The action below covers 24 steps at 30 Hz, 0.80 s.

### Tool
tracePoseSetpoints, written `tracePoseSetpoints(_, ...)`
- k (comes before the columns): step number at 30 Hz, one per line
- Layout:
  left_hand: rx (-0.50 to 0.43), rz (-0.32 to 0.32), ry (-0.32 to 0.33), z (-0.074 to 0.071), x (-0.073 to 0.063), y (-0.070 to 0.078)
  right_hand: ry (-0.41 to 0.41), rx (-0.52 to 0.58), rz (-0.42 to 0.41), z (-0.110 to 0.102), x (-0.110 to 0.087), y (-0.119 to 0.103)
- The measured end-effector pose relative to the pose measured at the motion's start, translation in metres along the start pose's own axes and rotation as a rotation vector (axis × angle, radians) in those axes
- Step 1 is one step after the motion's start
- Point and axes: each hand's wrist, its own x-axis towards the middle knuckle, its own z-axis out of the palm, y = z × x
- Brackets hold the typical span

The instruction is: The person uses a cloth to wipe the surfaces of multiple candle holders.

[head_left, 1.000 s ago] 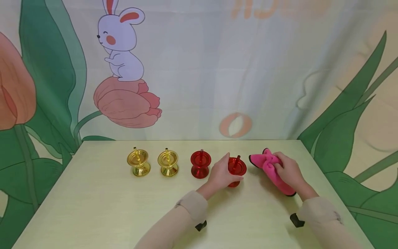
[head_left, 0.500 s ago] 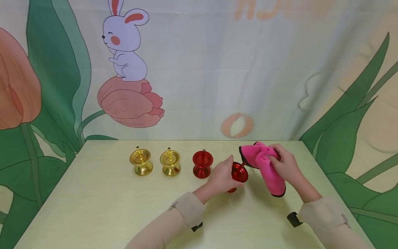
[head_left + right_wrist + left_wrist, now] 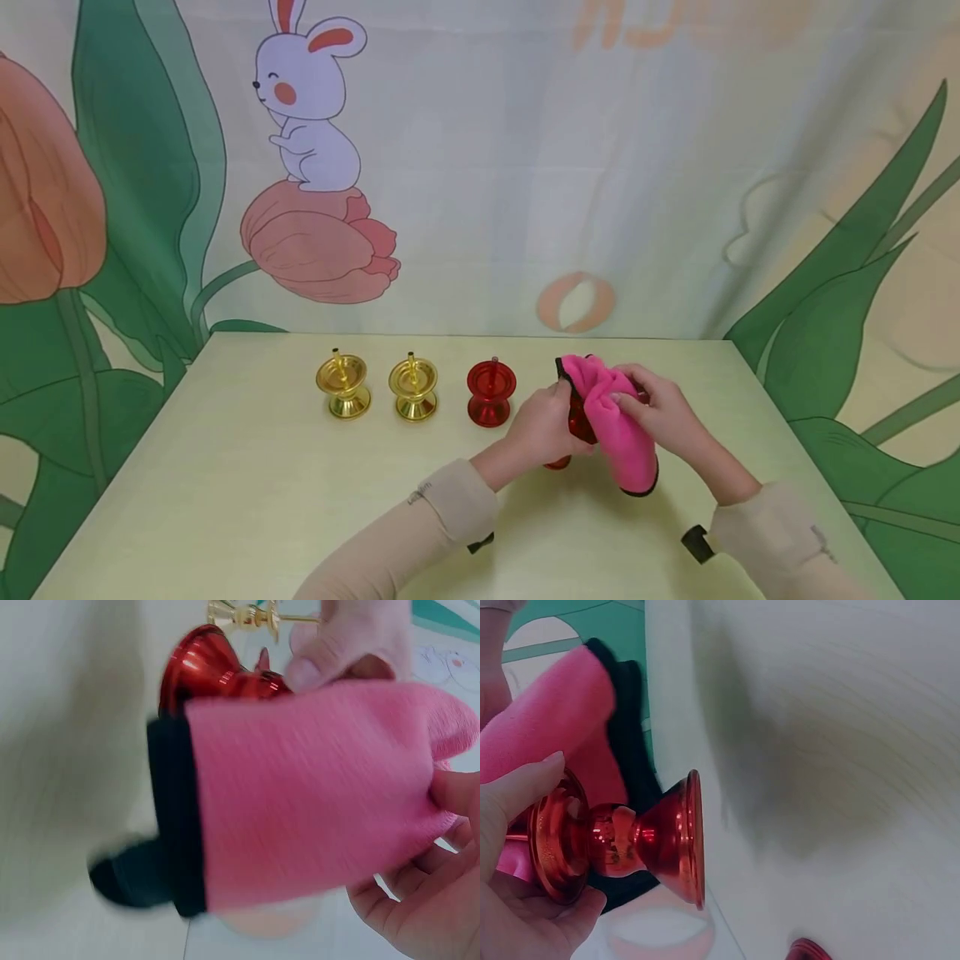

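Pink cloth [image 3: 618, 425] shifted left | head view: red holder [image 3: 581, 419] mostly hidden

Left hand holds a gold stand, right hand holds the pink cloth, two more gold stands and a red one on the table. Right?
Not quite: the left hand holds a red stand, not a gold one; the left wrist view shows it. The right hand does hold the pink cloth, with two gold stands and another red stand on the table.
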Motion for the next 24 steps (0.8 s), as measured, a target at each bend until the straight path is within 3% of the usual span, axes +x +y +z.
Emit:
tracePoseSetpoints(4, 0.06, 0.033, 0.015, -0.005, 0.001, 0.002, -0.017, -0.025, -0.037, 0.005, -0.001, -0.002)
tracePoseSetpoints(12, 0.168, 0.094, 0.048, -0.009, -0.003, 0.003, 0.0, -0.024, -0.035, 0.012, -0.001, -0.002)
tracePoseSetpoints(19, 0.082, 0.154, 0.101, -0.014, -0.012, -0.004, 0.043, 0.057, -0.017, 0.012, -0.004, -0.003)
tracePoseSetpoints(24, 0.091, 0.19, 0.204, -0.017, -0.018, -0.01, 0.09, 0.177, -0.008, 0.01, -0.007, -0.002)
